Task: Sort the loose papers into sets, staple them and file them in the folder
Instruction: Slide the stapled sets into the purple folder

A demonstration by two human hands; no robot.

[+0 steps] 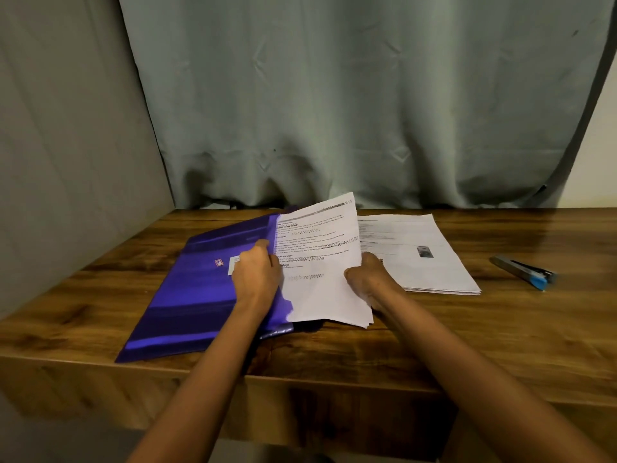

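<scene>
**Paper set half in the folder, both hands busy**

Watching this through the head cam. The purple folder [193, 289] lies flat on the left part of the wooden table [500, 329], with its near corner right at the table's front edge and a small white label on its cover.

The left hand [257, 272] is at the folder's right-hand edge. The thumb points up and the fingers curl over the cover there, so it's gripping the folder at its opening.

The right hand [367, 275] has hold of the set of papers [317, 262] by its right edge, thumb on top and fingers tucked behind the sheets. The left side of the set disappears under the folder's cover, and the rest sticks out to the right. Its far edge is lifted and tilted up off the table, and the near right corner fans a little, so I can see it's several sheets. The print is too blurry to read, and I can't tell if the set is stapled.

Just right of the hands, a stack of loose sheets [424, 255] lies flat on the table. The top page has text and a small dark photo. Further right, well apart from the stack, there's a grey stapler [524, 272] with a blue end. A grey-green curtain [334, 95] hangs behind the table's far edge.
</scene>
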